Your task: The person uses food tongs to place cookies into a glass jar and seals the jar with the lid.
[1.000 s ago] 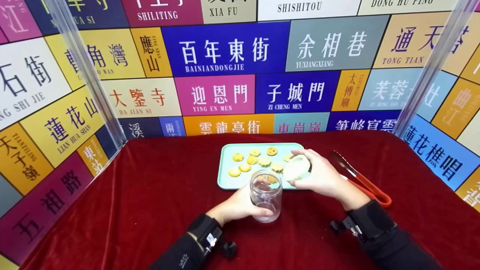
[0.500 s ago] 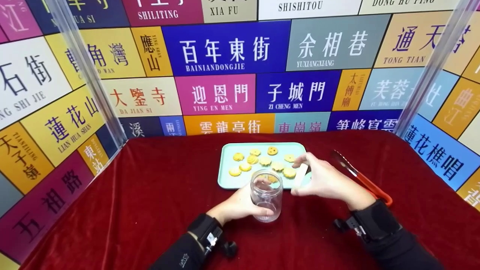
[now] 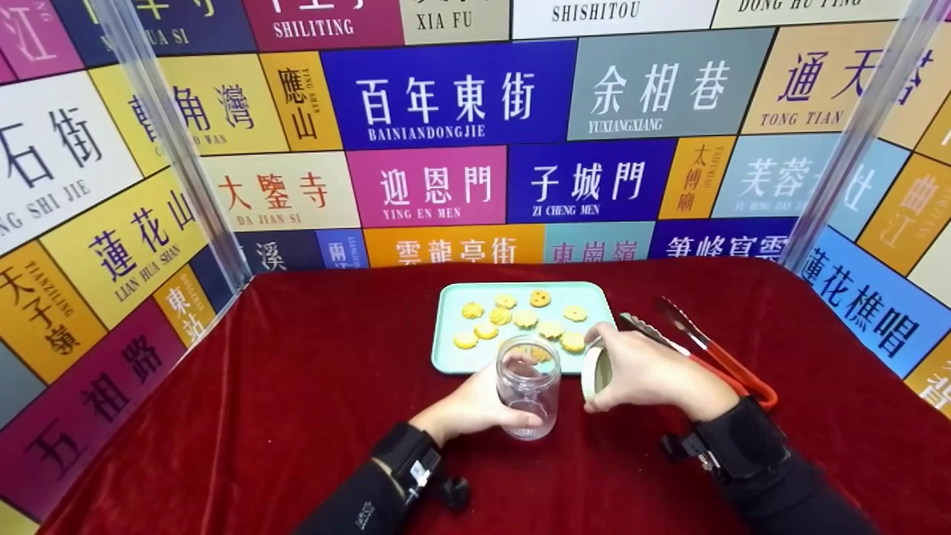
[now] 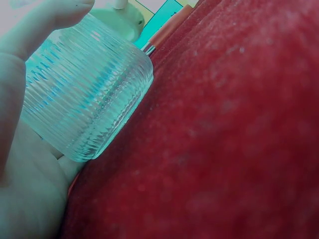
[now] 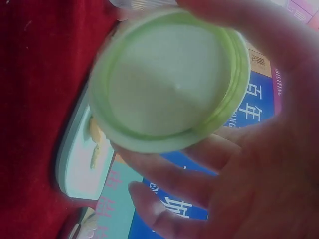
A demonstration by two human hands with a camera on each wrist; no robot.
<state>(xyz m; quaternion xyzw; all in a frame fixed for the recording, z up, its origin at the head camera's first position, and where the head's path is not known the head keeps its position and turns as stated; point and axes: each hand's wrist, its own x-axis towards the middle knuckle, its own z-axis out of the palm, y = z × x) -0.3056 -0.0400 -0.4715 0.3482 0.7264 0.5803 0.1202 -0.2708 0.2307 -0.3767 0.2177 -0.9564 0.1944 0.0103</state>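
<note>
A clear ribbed jar [image 3: 529, 397] stands open-topped at the front of the tray, and my left hand [image 3: 472, 401] grips its side with the thumb across the front. In the left wrist view the ribbed base of the jar [image 4: 99, 94] shows close to the red cloth. My right hand [image 3: 639, 368] holds a pale green lid [image 3: 592, 375] by its rim, tilted on edge just right of the jar. The right wrist view shows the inner side of the lid [image 5: 169, 79], with thumb and fingers around its edge.
Behind the jar lies a mint-green tray [image 3: 452, 358] bearing several yellow cookies [image 3: 500, 316]. Red-handled tongs [image 3: 732, 368] lie right of the tray, partly behind the right hand. Red cloth [image 3: 312, 386] covers the table, and a panel wall with signs [image 3: 446, 96] rises behind.
My right hand has drawn the lid down and toward me off the tray's right edge, turning it on edge. One arm of the tongs has come into view. The left hand and jar have stayed still.
</note>
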